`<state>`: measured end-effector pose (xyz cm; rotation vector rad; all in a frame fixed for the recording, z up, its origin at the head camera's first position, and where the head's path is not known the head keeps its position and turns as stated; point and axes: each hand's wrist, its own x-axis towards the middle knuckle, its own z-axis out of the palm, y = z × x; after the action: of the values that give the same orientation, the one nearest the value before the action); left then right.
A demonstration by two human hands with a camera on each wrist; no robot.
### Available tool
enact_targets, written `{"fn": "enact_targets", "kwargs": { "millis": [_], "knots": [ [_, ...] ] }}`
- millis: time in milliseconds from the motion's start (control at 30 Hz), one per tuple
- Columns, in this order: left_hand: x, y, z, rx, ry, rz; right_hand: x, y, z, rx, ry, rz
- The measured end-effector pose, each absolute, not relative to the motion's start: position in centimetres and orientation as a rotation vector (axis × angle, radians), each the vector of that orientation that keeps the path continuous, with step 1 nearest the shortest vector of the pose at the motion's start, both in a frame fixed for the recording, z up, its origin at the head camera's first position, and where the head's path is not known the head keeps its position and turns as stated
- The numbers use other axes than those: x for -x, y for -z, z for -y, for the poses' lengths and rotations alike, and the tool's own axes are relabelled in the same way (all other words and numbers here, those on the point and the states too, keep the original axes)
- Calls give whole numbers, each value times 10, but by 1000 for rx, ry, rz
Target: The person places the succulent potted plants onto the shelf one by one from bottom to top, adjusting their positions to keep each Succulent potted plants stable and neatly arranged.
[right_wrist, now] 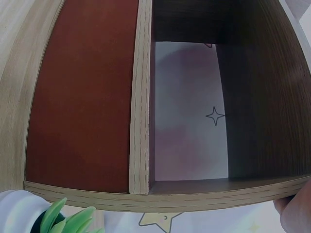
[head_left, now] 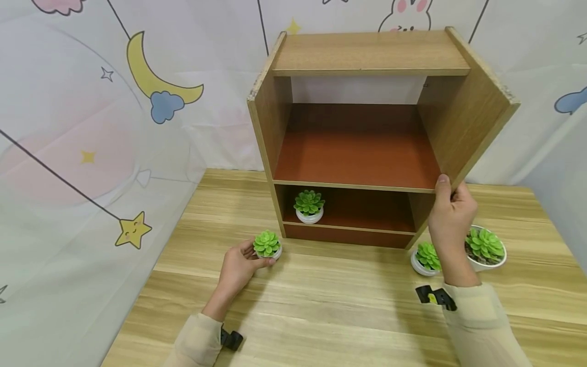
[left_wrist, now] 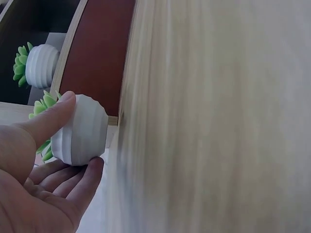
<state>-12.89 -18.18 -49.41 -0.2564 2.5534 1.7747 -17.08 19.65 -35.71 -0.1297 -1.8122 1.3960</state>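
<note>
My left hand [head_left: 238, 267] pinches a small succulent in a white pot [head_left: 267, 245] between thumb and fingers, at the left front of a wooden cabinet [head_left: 353, 186]. The left wrist view shows the thumb on one side of this ribbed pot [left_wrist: 86, 131] and fingertips on the other. Whether its base touches the tabletop, I cannot tell. Another potted succulent [head_left: 309, 206] stands at the left of the cabinet's lower compartment. My right hand [head_left: 451, 216] grips the front edge of the cabinet's right side panel [head_left: 477, 112], with its thumb on the inner face.
Beside the cabinet's right front corner, a small potted succulent [head_left: 426, 257] and a larger one in a white bowl [head_left: 486, 247] stand on the wooden table [head_left: 330, 306], partly behind my right wrist. A printed cloth [head_left: 220, 46] hangs behind. The cabinet's upper compartment has a red-brown floor.
</note>
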Motion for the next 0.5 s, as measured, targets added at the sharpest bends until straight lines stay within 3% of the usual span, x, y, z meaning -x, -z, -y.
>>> {"fn": "enact_targets", "kwargs": {
  "millis": [500],
  "knots": [
    [122,482,171,244,-1835,-2531,190,385,-216,164,-1376,1836]
  ]
}}
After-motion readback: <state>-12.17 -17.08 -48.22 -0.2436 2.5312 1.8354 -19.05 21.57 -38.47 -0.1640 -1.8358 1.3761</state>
